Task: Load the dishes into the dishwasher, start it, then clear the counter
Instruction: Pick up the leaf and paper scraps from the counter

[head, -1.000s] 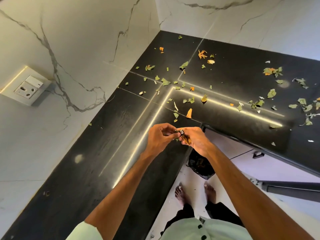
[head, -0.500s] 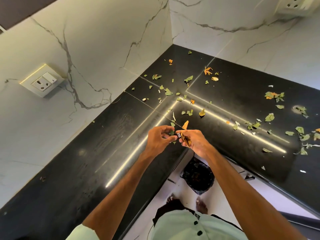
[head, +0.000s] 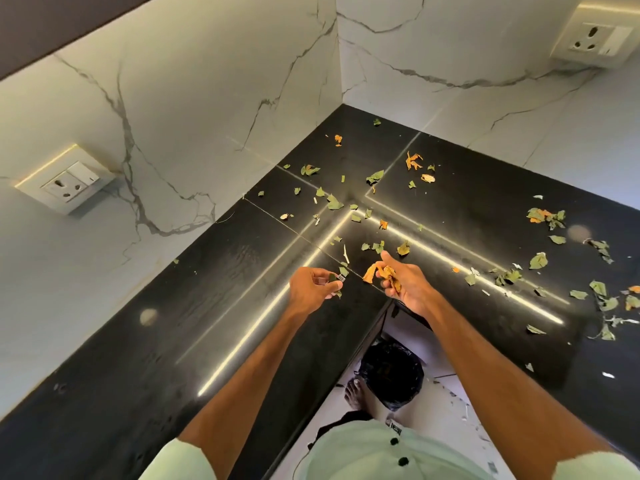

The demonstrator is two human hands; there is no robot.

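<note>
Counter (head: 173,323) strewn with leaf scraps (head: 334,203), two hands (head: 313,289) (head: 407,287) holding scraps, two sockets (head: 65,183) (head: 588,38)

room above the counter (head: 156,341); marble walls (head: 207,116) close its corner.

Black glossy counter (head: 173,323), L-shaped, runs from lower left into the corner at upper centre, then out to the right edge of frame. Torn green leaf scraps (head: 334,203) lie flat around the corner at centre, thicker toward the right edge. Orange peel bits (head: 412,161) mixed in at upper centre and far right. At centre, right hand (head: 412,289) grips a bunch of orange strips (head: 389,276). Left hand (head: 310,289) pinches a small leaf bit (head: 333,278).
</note>
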